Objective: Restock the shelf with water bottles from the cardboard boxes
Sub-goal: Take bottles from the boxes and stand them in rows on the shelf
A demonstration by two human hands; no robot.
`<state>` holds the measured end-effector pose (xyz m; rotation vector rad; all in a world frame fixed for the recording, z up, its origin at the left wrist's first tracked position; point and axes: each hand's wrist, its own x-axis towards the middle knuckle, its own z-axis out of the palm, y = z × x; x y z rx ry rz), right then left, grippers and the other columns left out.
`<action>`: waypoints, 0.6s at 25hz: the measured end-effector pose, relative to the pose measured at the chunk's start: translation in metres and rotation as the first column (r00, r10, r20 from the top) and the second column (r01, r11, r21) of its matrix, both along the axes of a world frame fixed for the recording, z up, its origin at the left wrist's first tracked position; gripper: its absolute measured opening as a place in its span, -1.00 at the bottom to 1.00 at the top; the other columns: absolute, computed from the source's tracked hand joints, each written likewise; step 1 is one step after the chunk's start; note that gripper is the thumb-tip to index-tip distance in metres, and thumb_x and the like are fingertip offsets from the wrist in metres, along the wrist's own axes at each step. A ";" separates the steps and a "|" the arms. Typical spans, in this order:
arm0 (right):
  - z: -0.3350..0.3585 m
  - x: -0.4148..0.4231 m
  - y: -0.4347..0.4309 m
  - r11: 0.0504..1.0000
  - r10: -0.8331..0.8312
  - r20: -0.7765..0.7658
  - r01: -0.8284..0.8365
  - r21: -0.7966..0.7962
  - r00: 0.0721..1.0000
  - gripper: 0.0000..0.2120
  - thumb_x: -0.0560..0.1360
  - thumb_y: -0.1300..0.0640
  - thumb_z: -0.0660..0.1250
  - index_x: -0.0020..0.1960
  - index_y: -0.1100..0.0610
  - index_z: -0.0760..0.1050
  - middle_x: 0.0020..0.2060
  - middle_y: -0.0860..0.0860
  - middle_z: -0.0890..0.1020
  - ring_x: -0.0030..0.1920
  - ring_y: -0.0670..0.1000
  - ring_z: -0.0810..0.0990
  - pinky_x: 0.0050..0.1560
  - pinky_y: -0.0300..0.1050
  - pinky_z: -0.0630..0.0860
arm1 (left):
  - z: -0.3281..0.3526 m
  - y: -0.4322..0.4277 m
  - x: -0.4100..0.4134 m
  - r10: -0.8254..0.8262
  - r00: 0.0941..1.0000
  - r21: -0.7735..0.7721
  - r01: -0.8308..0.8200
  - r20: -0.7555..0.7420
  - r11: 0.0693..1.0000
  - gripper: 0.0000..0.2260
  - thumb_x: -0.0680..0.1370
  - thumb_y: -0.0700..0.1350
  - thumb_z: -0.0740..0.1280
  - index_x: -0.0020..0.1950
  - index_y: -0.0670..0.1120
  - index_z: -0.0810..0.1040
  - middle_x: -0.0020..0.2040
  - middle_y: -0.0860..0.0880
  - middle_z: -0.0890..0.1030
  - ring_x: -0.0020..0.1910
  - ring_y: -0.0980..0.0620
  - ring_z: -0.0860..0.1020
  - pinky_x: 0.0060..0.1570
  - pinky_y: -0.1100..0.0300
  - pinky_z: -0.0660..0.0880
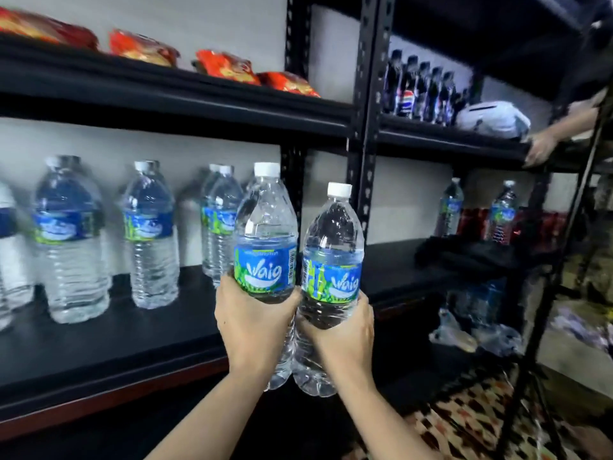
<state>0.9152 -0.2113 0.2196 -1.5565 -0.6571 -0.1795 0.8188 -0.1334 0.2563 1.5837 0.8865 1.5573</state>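
Black metal shelving (368, 127) fills the head view against a pale wall; its lower shelf (99, 353) stretches left of and beyond the fingers, a dark board with a reddish front edge; standing water bottles (71, 240) line it up and to the left of the fingers, upright, white-capped, with blue-and-green labels, some doubled one behind another. The left hand (252, 327) has its fingers clenched round the lower body of the left bottle (265, 234), just under the label; the right hand (341, 343) has its fingers wrapped the same way round the right bottle (331, 254); both bottles are held nearly upright, caps above the fingers, bases hanging below them and touching each other low down, in front of the lower shelf's edge and off its board; the hands lie side by side. High above the fingers, on the upper shelf (166, 91), lie orange-red snack packets (225, 68); up and to the right of the fingers stand dark soda bottles (418, 91) beside a white bag (494, 119); farther right another person's hand (540, 147) rests on a shelf edge; two more small bottles (449, 207) stand right of the fingers, blurred; below and right of the fingers lies a patterned rug (471, 423).
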 end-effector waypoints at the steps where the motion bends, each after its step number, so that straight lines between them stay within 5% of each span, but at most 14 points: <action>1: 0.006 -0.002 0.013 0.999 0.031 -0.001 -0.031 -0.007 1.000 -0.19 0.05 -0.04 0.68 0.23 -0.01 0.43 0.08 -0.10 0.53 0.06 -0.17 0.52 0.07 -0.19 0.50 | 0.005 0.010 -0.004 0.032 0.999 -0.001 -0.032 0.002 0.999 -0.41 0.16 0.07 0.65 0.04 -0.03 0.45 -0.03 0.02 0.57 -0.02 0.01 0.55 -0.10 0.26 0.42; 5: 0.022 -0.004 0.056 0.991 0.133 0.010 -0.132 -0.031 0.991 -0.14 0.11 0.02 0.69 0.31 -0.05 0.37 0.09 -0.14 0.43 0.09 -0.16 0.45 0.04 -0.29 0.35 | 0.015 0.047 -0.012 0.123 0.992 0.001 -0.123 -0.015 0.992 -0.37 0.18 0.07 0.64 0.12 -0.10 0.47 0.01 -0.03 0.57 0.06 -0.07 0.53 0.10 0.01 0.50; 15: 0.051 0.047 0.146 0.986 0.163 -0.002 -0.163 -0.035 0.987 -0.09 0.15 -0.10 0.68 0.35 0.08 0.32 0.16 -0.03 0.43 0.04 -0.13 0.38 -0.01 -0.22 0.31 | 0.028 0.115 0.016 0.149 0.989 0.003 -0.149 0.021 0.989 -0.35 0.18 0.09 0.64 0.14 -0.09 0.47 0.03 -0.02 0.57 0.03 0.02 0.48 0.09 0.12 0.42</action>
